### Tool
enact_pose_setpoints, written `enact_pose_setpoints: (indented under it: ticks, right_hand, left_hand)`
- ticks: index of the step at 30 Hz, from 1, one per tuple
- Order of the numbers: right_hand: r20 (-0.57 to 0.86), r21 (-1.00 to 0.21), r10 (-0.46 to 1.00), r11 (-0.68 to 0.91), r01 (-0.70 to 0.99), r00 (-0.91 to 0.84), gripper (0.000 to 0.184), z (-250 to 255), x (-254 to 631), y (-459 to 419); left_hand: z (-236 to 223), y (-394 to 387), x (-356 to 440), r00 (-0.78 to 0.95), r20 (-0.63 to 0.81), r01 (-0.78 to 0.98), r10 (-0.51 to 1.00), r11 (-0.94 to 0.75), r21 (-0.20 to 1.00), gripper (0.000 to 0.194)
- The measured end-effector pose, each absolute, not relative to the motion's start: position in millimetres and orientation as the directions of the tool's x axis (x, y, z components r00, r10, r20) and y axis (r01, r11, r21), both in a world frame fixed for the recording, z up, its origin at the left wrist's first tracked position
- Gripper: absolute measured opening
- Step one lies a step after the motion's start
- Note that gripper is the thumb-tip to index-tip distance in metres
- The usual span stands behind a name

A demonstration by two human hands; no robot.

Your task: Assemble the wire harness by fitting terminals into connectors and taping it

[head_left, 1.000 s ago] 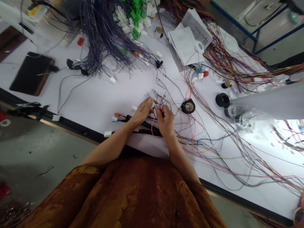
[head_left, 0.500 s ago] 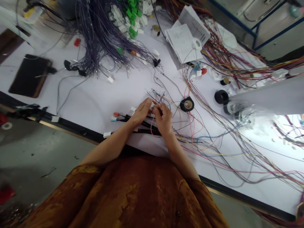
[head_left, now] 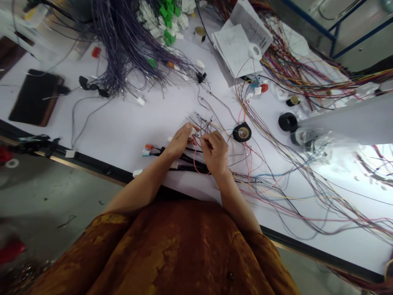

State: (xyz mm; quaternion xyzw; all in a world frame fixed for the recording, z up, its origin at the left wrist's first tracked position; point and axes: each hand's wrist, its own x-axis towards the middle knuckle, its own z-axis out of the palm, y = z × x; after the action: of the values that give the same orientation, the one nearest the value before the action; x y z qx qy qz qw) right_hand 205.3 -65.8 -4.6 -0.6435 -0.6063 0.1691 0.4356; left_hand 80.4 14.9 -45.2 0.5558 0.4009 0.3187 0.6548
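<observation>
My left hand (head_left: 181,141) holds a small white wire connector (head_left: 193,132) between thumb and fingers. My right hand (head_left: 215,152) is pinched on a thin wire (head_left: 204,139) close to that connector, and the fingertips partly hide the join. A loose bundle of thin multicoloured wires (head_left: 205,123) fans out above both hands. Under my wrists lies a black wire harness (head_left: 187,157) with a red wire (head_left: 196,164) looping beside it.
A roll of black tape (head_left: 242,132) lies right of my hands. Purple wire bundles (head_left: 129,53), green and white connectors (head_left: 166,20), papers (head_left: 235,49), a dark tablet (head_left: 36,97) and coloured wires (head_left: 291,176) cover the white table (head_left: 107,131).
My right hand has shifted slightly right, opening a small gap from my left hand. The view has drifted a little, so the table items sit higher and further left.
</observation>
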Motion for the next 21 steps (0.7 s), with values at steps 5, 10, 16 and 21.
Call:
enact_pose_setpoints:
  ticks: [5, 10, 16, 21]
  right_hand:
    - [0.288, -0.751, 0.943, 0.112, 0.651, 0.17, 0.017, -1.8, 205.4, -67.0]
    - [0.254, -0.724, 0.955, 0.08, 0.686, 0.157, 0.018, 0.3, 205.0, -66.2]
    - [0.248, -0.724, 0.956, 0.074, 0.686, 0.159, 0.018, 0.1, 205.5, -65.8]
    - [0.276, -0.733, 0.949, 0.104, 0.673, 0.154, 0.017, -1.7, 206.1, -66.2]
  left_hand:
    - [-46.1, 16.1, 81.8, 0.481, -0.24, -0.065, 0.843, 0.307, 0.949, 0.055]
    - [-50.7, 16.8, 79.6, 0.483, -0.233, -0.039, 0.844, 0.287, 0.957, 0.051]
    - [-52.2, 16.8, 78.5, 0.479, -0.225, 0.001, 0.848, 0.256, 0.967, 0.05]
    - [-50.0, 15.7, 78.5, 0.493, -0.201, -0.019, 0.847, 0.242, 0.97, 0.047]
